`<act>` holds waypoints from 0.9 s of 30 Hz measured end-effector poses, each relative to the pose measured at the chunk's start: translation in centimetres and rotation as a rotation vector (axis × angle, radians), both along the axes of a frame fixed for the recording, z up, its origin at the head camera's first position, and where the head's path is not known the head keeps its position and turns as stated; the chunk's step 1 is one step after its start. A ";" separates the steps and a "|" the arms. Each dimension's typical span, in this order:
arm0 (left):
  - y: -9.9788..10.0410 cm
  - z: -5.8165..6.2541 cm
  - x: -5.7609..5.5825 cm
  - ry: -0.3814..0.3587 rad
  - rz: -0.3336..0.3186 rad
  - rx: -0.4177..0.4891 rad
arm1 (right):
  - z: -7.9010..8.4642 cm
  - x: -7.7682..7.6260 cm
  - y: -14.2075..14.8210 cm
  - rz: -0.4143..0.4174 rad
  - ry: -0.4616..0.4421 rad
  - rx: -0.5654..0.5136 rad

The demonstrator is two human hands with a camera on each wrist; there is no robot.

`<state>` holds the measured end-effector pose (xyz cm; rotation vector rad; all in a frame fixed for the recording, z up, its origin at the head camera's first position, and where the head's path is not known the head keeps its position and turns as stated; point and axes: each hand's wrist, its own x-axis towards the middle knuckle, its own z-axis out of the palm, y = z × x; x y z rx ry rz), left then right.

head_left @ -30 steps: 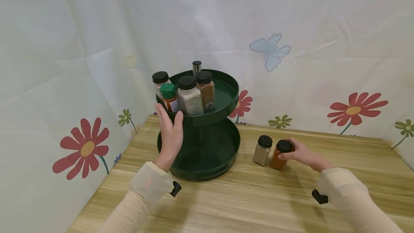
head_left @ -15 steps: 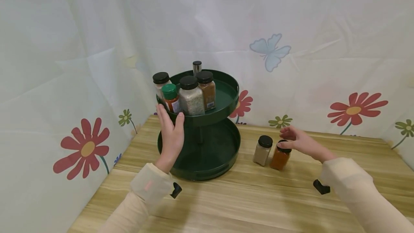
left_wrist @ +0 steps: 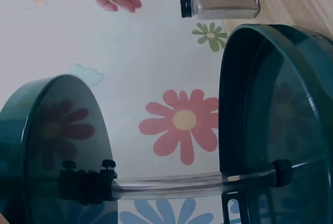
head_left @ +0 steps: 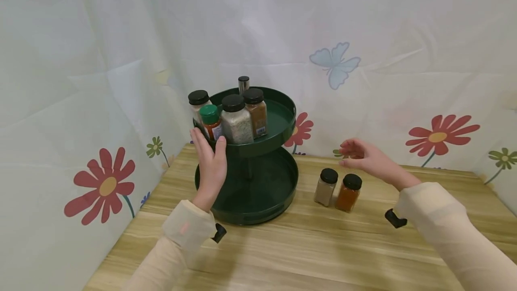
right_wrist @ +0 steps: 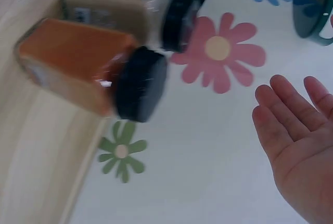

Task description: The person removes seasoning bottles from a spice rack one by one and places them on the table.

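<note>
My left hand [head_left: 211, 165] rests on the rim of the upper tray of a dark green two-tier turntable [head_left: 262, 148], its fingers straight. Beside that hand on the upper tray stand a green-capped orange bottle [head_left: 212, 125], a large jar of pale grains [head_left: 237, 125], a brown spice jar [head_left: 257, 113] and another black-lidded jar [head_left: 199, 100]. Above the table at the right hovers my right hand [head_left: 369, 160], relaxed and holding nothing. Below it, an orange spice jar [head_left: 348, 194] and a beige spice jar [head_left: 325, 190] stand upright side by side on the wood.
The lower tray [head_left: 262, 192] holds no jars in the head view. A metal post top [head_left: 243, 83] rises behind the jars. The wooden tabletop [head_left: 291, 255] meets a flower-printed sheet [head_left: 404, 57] at the back and left.
My right hand has let go of the orange jar and lifted up and away from it. The orange jar stays beside the beige one. My left hand keeps its place on the rim.
</note>
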<state>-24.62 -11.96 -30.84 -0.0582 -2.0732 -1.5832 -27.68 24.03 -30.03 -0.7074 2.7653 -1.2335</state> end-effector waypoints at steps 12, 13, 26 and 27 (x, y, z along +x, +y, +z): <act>-0.4 0.0 -0.6 0.014 0.000 -0.011 | 3.1 0.7 -2.1 0.032 0.050 -0.033; -0.4 -0.1 -0.6 0.016 0.001 -0.012 | 3.2 0.7 -2.3 0.036 0.053 -0.032; -0.3 -0.2 -0.7 0.018 0.019 -0.016 | 4.2 1.0 -3.9 0.038 0.099 -0.060; -0.2 -0.2 -0.7 0.016 0.018 -0.015 | 4.2 1.0 -4.0 0.039 0.100 -0.061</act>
